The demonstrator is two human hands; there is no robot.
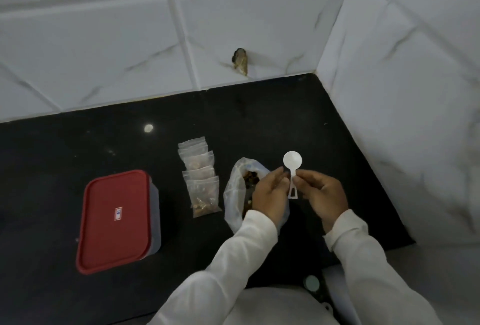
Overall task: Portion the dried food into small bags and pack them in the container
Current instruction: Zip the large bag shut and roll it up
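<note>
I hold a white spoon (292, 162) between both hands, above the right part of the black countertop (78, 148). My right hand (323, 195) pinches the flat handle between thumb and forefinger from the right, with the other fingers loosely curled behind. My left hand (270, 195) meets the same handle from the left, thumb and forefinger closed on it just below the bowl. The round bowl points to the far side, its hollow faces up, and I see nothing in it. The slotted end of the handle hangs on the near side, between my 2 palms.

Under and just left of my left hand lies the big clear bag (233, 195), its mouth open toward the far side, with the dried food (250, 178) showing as dark and brown pieces inside. My left wrist and white sleeve (233, 259) cover its near end.

Left of that bag, a row of small bags (200, 176) runs from far to near, each overlapping the next. I cannot count them surely; the nearest holds brownish pieces bunched at its near end.

Further left and well apart from the row stands the container (115, 221), a clear box with its red lid on and a small sticker at the lid's middle.

White marbled wall tiles (104, 39) rise behind and to the right, and one far tile has a chipped hole (240, 61).
</note>
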